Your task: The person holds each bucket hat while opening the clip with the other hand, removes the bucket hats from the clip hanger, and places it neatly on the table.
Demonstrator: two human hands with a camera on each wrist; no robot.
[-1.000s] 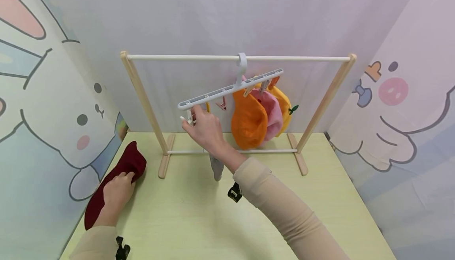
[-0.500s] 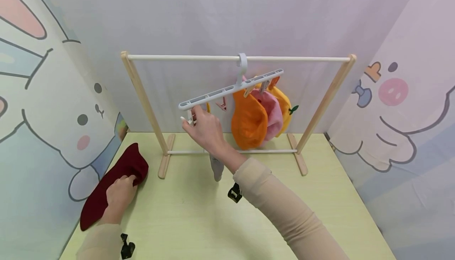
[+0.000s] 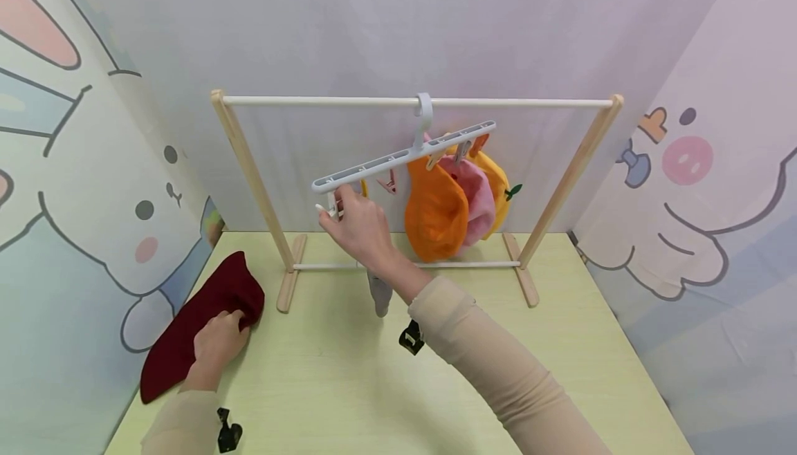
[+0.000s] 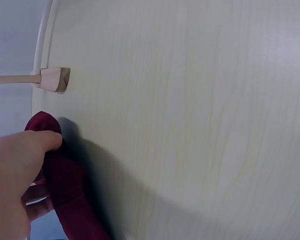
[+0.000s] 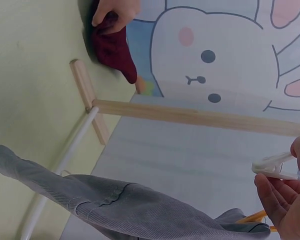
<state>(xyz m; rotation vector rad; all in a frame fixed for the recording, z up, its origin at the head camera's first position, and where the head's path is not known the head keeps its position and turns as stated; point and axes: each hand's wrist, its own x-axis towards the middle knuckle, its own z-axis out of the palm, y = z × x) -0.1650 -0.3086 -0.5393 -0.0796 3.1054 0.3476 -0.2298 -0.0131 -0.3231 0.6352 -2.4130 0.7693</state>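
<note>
My left hand [image 3: 221, 337] grips the edge of a dark red hat [image 3: 180, 334] at the table's left side. In the left wrist view, the thumb lies over the hat's folded cloth [image 4: 67, 182], with other fingers beneath. My right hand [image 3: 361, 230] pinches a white clothespin [image 5: 275, 169] under the left end of a pale grey hanger [image 3: 373, 164]. Beside it, a grey ribbed hat [image 5: 140, 207] hangs from a yellow clothespin [image 5: 252, 218], mostly behind the right hand in the head view. A pink clothespin [image 3: 389, 182] hangs further along.
The hanger tilts down leftward from the white rod [image 3: 311, 101] of a wooden rack [image 3: 252, 175]. Orange [image 3: 436, 213], pink [image 3: 476, 196] and yellow [image 3: 498, 182] hats hang on its right half. Cartoon-printed curtains [image 3: 112, 234] enclose the pale table [image 3: 324, 386].
The left hand has shifted slightly right, drawing the dark red hat's near end along with it and spreading its cloth a little. The right hand stays at the white clothespin.
</note>
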